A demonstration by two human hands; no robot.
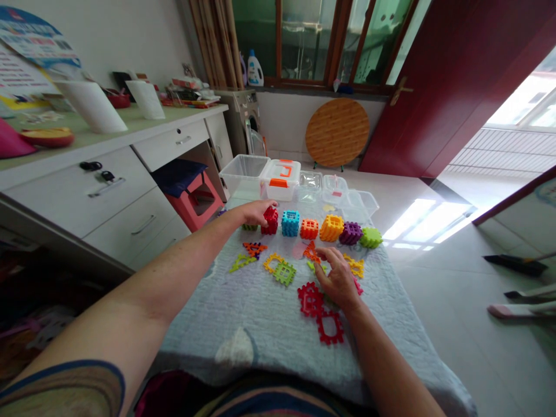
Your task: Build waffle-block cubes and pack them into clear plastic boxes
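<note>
A person's two bare hands work over toy building pieces on a cloth-covered table. The left hand (259,213) lies against a red stack (271,223); its far fingers are hidden, so how firmly it grips cannot be told. The right hand (337,277) is half curled, thumb and forefinger parted, fingertips at an orange triangle (311,252); whether they pinch it is unclear. Just right of the left hand's stack stands a blue stack (290,223). Nearer the body than the right hand lie two red frames (310,299). A light, even press should keep the toothed stack square; lifting loose pieces by their edges should avoid snagging neighbours. Left of both hands, a wall poster (32,37) bears print too blurred to read.
</note>
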